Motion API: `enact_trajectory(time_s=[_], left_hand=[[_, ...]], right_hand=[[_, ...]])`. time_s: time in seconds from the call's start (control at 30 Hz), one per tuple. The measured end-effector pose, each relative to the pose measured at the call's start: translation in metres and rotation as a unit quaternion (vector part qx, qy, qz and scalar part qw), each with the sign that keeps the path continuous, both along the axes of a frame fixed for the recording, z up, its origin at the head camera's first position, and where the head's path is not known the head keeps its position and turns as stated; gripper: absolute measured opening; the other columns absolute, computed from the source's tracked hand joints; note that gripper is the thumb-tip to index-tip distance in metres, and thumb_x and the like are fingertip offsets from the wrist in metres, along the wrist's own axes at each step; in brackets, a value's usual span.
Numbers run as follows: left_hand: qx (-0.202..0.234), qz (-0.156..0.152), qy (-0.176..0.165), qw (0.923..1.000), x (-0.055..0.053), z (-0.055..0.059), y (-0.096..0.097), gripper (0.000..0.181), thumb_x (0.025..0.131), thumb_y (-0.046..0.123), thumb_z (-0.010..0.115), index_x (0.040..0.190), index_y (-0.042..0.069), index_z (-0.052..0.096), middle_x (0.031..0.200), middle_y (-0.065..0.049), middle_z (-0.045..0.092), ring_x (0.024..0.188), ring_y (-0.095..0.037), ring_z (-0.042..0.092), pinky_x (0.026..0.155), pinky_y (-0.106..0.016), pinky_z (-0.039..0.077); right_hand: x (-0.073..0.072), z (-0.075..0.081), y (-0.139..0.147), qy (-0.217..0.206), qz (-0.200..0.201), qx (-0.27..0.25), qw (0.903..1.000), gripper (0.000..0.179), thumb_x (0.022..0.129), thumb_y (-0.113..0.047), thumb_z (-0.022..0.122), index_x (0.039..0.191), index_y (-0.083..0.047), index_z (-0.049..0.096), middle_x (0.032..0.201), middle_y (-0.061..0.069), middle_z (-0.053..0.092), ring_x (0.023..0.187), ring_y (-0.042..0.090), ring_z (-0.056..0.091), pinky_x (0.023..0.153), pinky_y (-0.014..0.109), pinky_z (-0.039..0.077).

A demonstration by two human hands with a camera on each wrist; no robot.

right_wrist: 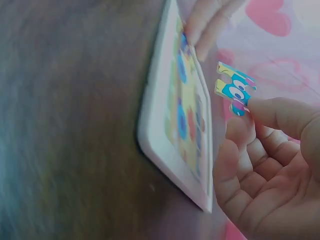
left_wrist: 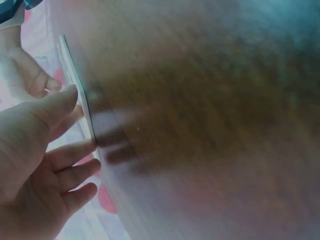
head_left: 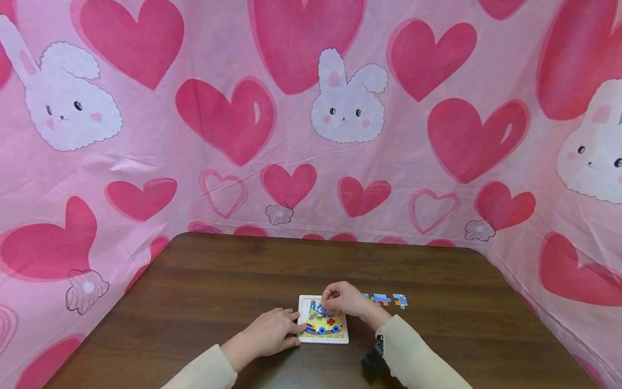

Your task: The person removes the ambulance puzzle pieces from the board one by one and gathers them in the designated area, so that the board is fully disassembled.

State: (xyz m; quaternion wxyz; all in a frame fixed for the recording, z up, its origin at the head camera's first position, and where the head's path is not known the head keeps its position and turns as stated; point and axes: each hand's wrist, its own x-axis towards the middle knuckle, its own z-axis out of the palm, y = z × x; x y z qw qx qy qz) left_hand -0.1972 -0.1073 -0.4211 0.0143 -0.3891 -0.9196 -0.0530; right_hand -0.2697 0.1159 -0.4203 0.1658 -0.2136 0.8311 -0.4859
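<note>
A jigsaw puzzle board [head_left: 330,340] with a white frame lies on the table, its picture showing a yellow ambulance with a red cross and blue wheels. My left hand [head_left: 272,330] rests at the frame's left side, fingers spread and fairly straight, with fingertips touching it. Above the upper part of the board, my right hand [head_left: 346,299] pinches a puzzle piece between thumb and finger. In the right wrist view that puzzle piece [right_wrist: 235,90] shows blue and yellow with cartoon eyes, held raised over the board. The left wrist view shows the board edge-on beside the left fingers.
Loose puzzle pieces [head_left: 381,299] lie in a row right of the board, partly hidden behind the right wrist. The dark wooden table [head_left: 233,275] stands before a pink cloth backdrop [head_left: 291,151] with hearts and rabbits. A black device [head_left: 374,359] sits at the right wrist.
</note>
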Motion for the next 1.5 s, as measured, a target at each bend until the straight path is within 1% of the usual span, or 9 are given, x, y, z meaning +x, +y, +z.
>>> enact_trajectory(time_s=[0.13,0.23,0.37,0.53,0.7,0.87,1.07,1.23,1.5], left_hand=[[0.000,0.002,0.001,1.0000,0.000,-0.001,0.000,0.032,0.087,0.032,0.063,0.116,0.020,0.067,0.119,-0.012,0.059,0.113,-0.026,0.053,0.095,-0.037,0.039],[0.000,0.002,0.004,1.0000,0.000,-0.001,0.000,0.033,0.086,0.032,0.064,0.116,0.020,0.067,0.119,-0.012,0.059,0.113,-0.026,0.053,0.094,-0.038,0.039],[-0.001,0.002,0.007,1.0000,0.000,-0.002,-0.001,0.033,0.085,0.031,0.065,0.116,0.020,0.067,0.119,-0.012,0.060,0.113,-0.026,0.053,0.094,-0.037,0.039],[0.007,0.003,0.004,1.0000,0.001,-0.002,-0.001,0.034,0.084,0.030,0.066,0.116,0.019,0.067,0.120,-0.012,0.059,0.114,-0.026,0.052,0.095,-0.037,0.039],[0.012,0.010,-0.008,0.9999,0.001,-0.001,-0.001,0.034,0.084,0.029,0.067,0.117,0.019,0.066,0.121,-0.012,0.058,0.114,-0.026,0.052,0.095,-0.037,0.039],[0.013,0.020,-0.020,0.9995,0.001,-0.001,-0.001,0.035,0.083,0.028,0.068,0.118,0.019,0.066,0.122,-0.012,0.057,0.115,-0.026,0.051,0.095,-0.036,0.039],[0.013,0.025,-0.025,0.9993,0.001,-0.002,-0.001,0.036,0.083,0.028,0.068,0.118,0.019,0.065,0.123,-0.012,0.057,0.115,-0.026,0.051,0.095,-0.036,0.039],[0.014,0.031,-0.034,0.9989,0.001,0.001,0.001,0.037,0.083,0.029,0.068,0.118,0.020,0.065,0.123,-0.011,0.057,0.115,-0.026,0.051,0.095,-0.036,0.039],[0.017,0.022,-0.017,0.9995,0.001,0.000,0.000,0.036,0.081,0.028,0.070,0.116,0.019,0.066,0.121,-0.012,0.058,0.113,-0.026,0.053,0.094,-0.036,0.039]], right_hand=[[-0.004,0.003,0.011,0.010,-0.007,0.000,0.9999,0.009,0.084,-0.010,0.066,0.082,-0.002,0.063,0.066,0.003,0.058,0.057,0.014,0.051,0.052,0.028,0.045],[-0.006,0.007,0.020,0.020,-0.018,0.010,0.9996,0.009,0.084,-0.012,0.066,0.083,-0.003,0.064,0.066,0.004,0.058,0.059,0.016,0.053,0.053,0.030,0.047],[-0.007,0.012,0.032,0.034,-0.034,0.026,0.9985,0.010,0.084,-0.013,0.066,0.082,-0.004,0.064,0.066,0.004,0.058,0.059,0.016,0.053,0.052,0.031,0.047],[-0.006,0.018,0.047,0.033,-0.046,0.021,0.9982,0.009,0.085,-0.011,0.065,0.082,-0.002,0.063,0.065,0.004,0.056,0.055,0.016,0.049,0.051,0.032,0.045],[-0.006,0.020,0.060,0.035,-0.055,0.028,0.9975,0.008,0.085,-0.010,0.064,0.082,-0.002,0.063,0.064,0.005,0.055,0.052,0.016,0.045,0.049,0.032,0.042],[-0.007,0.016,0.073,0.042,-0.045,0.036,0.9974,0.009,0.084,-0.008,0.064,0.080,0.000,0.063,0.062,0.004,0.054,0.055,0.015,0.049,0.051,0.031,0.045],[-0.007,0.009,0.086,0.030,-0.038,0.053,0.9974,0.008,0.083,-0.006,0.063,0.078,0.000,0.063,0.065,0.002,0.056,0.057,0.014,0.050,0.051,0.030,0.045],[-0.007,0.005,0.097,0.019,-0.038,0.065,0.9970,0.009,0.083,-0.006,0.062,0.077,0.000,0.063,0.065,0.003,0.057,0.057,0.015,0.050,0.051,0.028,0.044],[-0.007,-0.001,0.103,0.012,-0.027,0.070,0.9971,0.009,0.082,-0.004,0.061,0.076,0.002,0.064,0.061,0.001,0.055,0.055,0.012,0.048,0.048,0.026,0.041]])
